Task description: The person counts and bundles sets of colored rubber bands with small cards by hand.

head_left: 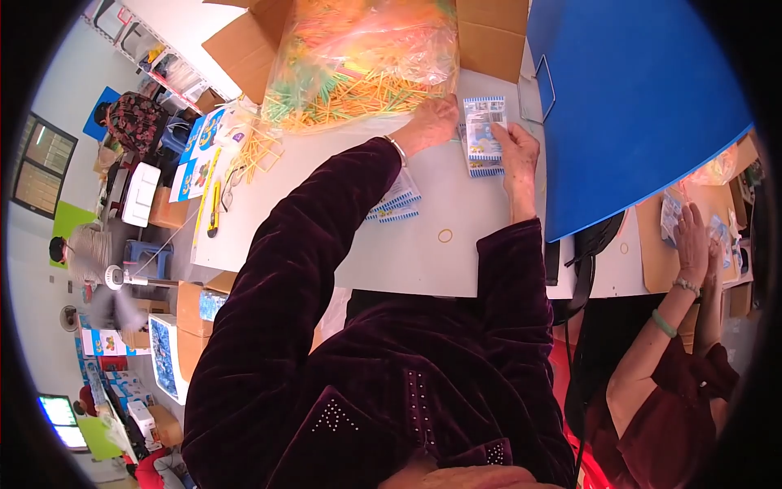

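Note:
My left hand (432, 124) rests at the lower right edge of a clear plastic bag (326, 114) full of thin orange, yellow and green sticks (362, 96). Its fingers are curled together, and what is in them, if anything, is hidden. My right hand (519, 155) pinches a small blue-and-white printed packet (484, 130) by its right side. Beneath that packet another similar one shows, with its striped edge on the white table (407, 265). More printed packets (399, 200) lie in a pile beside my left forearm, partly covered by the sleeve.
An open cardboard box (493, 37) stands behind the bag. A blue partition (635, 106) rises on the right, with a co-worker's hands (692, 244) beyond it. A yellow box cutter (214, 208), glasses (229, 194) and loose sticks (259, 151) lie left. A rubber band (445, 235) lies in front.

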Motion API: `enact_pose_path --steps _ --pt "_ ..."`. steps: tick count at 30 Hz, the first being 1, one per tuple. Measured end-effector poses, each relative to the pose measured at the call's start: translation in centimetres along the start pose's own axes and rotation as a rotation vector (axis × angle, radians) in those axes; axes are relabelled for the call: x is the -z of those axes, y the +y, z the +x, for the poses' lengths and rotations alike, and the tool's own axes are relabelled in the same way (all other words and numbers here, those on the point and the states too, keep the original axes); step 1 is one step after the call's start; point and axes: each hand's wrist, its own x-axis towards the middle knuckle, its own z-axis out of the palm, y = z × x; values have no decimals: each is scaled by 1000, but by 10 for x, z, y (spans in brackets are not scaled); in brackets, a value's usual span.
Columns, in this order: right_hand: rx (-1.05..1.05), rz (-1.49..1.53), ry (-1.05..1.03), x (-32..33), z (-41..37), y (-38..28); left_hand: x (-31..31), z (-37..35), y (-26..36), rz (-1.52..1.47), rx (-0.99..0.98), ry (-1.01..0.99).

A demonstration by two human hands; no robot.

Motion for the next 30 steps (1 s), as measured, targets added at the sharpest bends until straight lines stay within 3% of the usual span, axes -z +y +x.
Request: enact_pose_path --steps 4,9,13,19,21,24,29,30 --pt "-58 79 -82 -2 -2 -7 -10 -4 -18 -98 -13 29" --pt "-78 98 -89 -6 -4 -9 -14 -14 -5 74 -44 149" --pt "-71 97 -91 -4 -4 -5 -15 -7 -10 89 -64 98" --pt "-89 90 -96 -4 -2 -5 0 -25 -36 -232 -43 143" --pt "-83 74 -106 -3 1 0 7 -32 -49 -328 86 101" --pt "-74 49 -112 -3 2 1 -5 -20 -101 -504 21 121" --pt "-84 43 -120 -6 -2 -3 12 -14 -161 -484 324 159" --pt "-77 8 -133 -5 0 -2 10 -8 -166 -351 346 22"
